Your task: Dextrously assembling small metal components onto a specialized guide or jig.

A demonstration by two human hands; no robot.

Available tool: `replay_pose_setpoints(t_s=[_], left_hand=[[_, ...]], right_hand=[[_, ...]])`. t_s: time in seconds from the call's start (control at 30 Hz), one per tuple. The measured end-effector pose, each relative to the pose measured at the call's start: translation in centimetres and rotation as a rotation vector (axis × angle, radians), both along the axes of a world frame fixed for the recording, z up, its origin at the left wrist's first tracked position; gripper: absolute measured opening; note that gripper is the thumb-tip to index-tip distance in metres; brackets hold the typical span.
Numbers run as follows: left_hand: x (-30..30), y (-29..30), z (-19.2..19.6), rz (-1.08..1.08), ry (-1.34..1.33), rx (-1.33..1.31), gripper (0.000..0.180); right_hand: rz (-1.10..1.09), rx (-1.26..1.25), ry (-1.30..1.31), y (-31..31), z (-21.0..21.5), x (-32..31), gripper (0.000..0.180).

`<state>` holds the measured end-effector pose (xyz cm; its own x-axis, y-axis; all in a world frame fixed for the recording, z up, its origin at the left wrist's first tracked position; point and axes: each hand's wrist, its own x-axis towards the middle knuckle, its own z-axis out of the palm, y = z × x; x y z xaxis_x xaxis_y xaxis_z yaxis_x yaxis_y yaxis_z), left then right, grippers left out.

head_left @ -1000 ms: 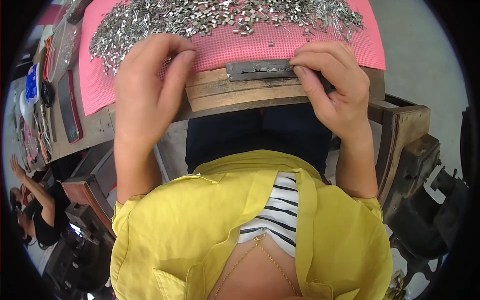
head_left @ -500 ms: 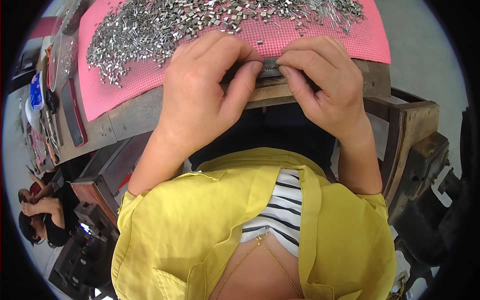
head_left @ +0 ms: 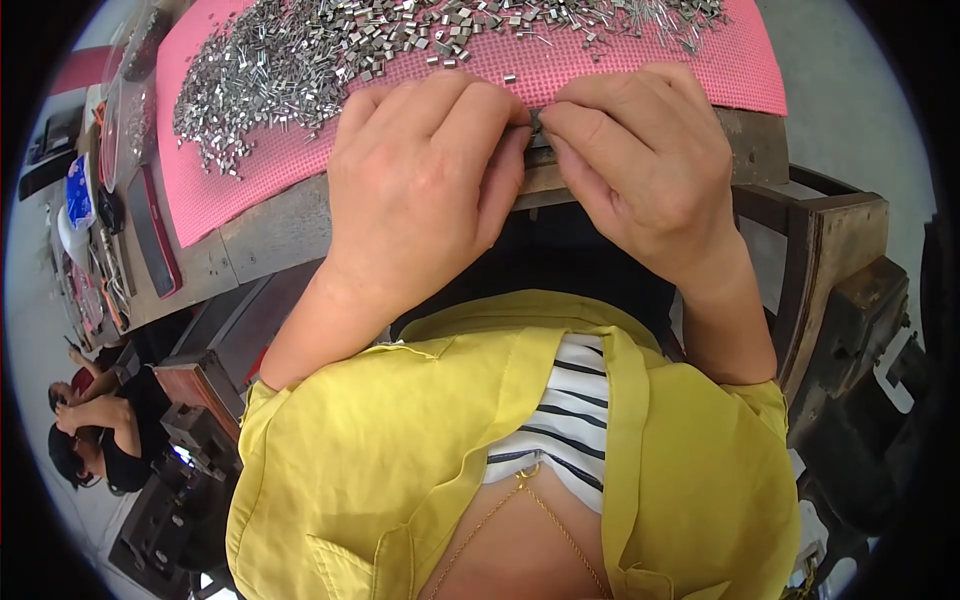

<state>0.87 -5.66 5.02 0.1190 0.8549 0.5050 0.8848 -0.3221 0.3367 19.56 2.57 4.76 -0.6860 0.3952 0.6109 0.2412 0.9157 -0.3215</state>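
Note:
My left hand [head_left: 422,175] is closed in a pinch at the table's near edge, its fingertips curled down and hidden behind the knuckles. Facing it across a narrow gap, my right hand [head_left: 650,165] pinches too, thumb and forefinger meeting. Between both sets of fingertips a short stretch of a grey metal bar [head_left: 541,141] shows, lying along the edge. Whatever tiny piece either hand grips there is too small or covered. Beyond my fingers, many small shiny metal pieces [head_left: 290,75], some blocky and some pin-like, are heaped on a pink mesh mat [head_left: 560,68]. A single piece [head_left: 510,78] lies apart from the heap.
The worn wooden table [head_left: 275,235] carries a red-edged phone [head_left: 154,232] at left, beside a blue packet [head_left: 80,190] and loose tools. Clear bags [head_left: 130,105] stand by the mat. A person [head_left: 105,425] sits far left. Dark machinery [head_left: 850,350] is at right.
Both hands have turned inward slightly and drawn closer together, covering more of the metal bar. The left thumb tip has gone out of sight. The view has shifted a little.

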Motion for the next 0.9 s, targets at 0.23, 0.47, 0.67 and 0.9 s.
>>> replay_pose_setpoints(t_s=[0.23, 0.47, 0.67, 0.9], left_hand=[[-0.1, 0.1, 0.1, -0.003, 0.112, 0.023, 0.017], [0.4, -0.3, 0.2, 0.031, -0.141, -0.012, 0.021], [0.7, -0.6, -1.1, 0.051, -0.210, 0.071, 0.025], [-4.5, -2.0, -0.8, 0.208, -0.183, 0.140, 0.024]], right_hand=[[-0.033, 0.045, -0.005, -0.1, -0.2, -0.3, 0.029], [-0.034, 0.154, 0.013, 0.3, -0.2, -0.4, 0.024], [0.000, 0.157, -0.073, -0.2, 1.0, 0.2, 0.023], [-0.029, 0.047, -0.152, -0.4, 1.3, 1.2, 0.029]])
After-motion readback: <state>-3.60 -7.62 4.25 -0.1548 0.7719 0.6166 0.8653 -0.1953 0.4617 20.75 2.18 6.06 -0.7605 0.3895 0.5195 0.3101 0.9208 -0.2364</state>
